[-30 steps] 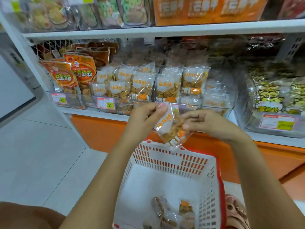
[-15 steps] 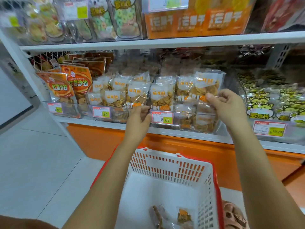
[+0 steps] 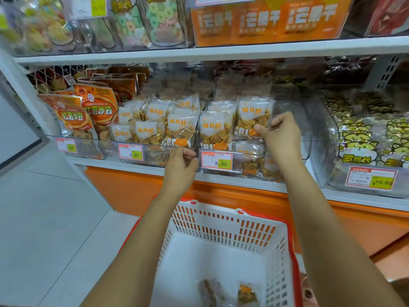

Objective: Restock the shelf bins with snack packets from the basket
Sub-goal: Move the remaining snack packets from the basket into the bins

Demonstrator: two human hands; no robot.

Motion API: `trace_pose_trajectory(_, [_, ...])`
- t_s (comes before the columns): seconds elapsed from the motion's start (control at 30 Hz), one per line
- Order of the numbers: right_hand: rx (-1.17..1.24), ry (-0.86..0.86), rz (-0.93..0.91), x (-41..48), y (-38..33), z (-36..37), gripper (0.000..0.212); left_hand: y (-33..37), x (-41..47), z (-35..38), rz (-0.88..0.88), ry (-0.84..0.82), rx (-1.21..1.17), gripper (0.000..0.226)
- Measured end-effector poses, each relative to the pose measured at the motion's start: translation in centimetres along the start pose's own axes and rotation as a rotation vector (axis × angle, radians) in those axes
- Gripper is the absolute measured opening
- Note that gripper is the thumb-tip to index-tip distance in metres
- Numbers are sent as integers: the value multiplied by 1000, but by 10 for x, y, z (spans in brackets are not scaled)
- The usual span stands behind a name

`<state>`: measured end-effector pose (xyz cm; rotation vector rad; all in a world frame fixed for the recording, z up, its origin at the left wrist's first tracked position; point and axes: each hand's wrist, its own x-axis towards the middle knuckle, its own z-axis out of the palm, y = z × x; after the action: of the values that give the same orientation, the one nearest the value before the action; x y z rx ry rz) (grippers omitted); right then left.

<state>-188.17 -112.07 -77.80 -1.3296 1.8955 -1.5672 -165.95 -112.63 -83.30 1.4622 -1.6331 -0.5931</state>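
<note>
The right hand [image 3: 281, 134] is reaching over the front rim of the clear shelf bin [image 3: 308, 140] and pinching the lower right edge of a snack packet [image 3: 253, 117] between thumb and curled fingers, apparently settling it into the front row so that it is standing rather than slumping. The packet is sitting toward the bin's right side, just behind the front rim, propped on packets lying beneath it and touching a matching neighbour packet [image 3: 215, 129] on its left. Its long axis is running near vertical, sealed top upward and leaning slightly back, with the printed face turning out toward the aisle, which I judge is for shoppers to read it above the price tag [image 3: 217, 161]. The left hand [image 3: 181, 162] is hovering at the front rim where this bin is meeting the next one, fingers curling inward; whether it is gripping the rim or touching nothing I cannot tell, though it is probably steadying. Below, the basket [image 3: 221, 220] is hanging near the shelf's front edge, with two leftover packets [image 3: 246, 293] lying flat near its bottom right corner.
</note>
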Motion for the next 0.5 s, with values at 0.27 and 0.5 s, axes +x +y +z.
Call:
trace_pose_trajectory(0.27, [-147,2,-108,-6,-6,-1,25,-4,0,-6,37,-36,-7,13])
trace_pose_trajectory(0.5, [-80,36,-276,-35,-13,-5,18,-13,-22,-18,45,43,12,17])
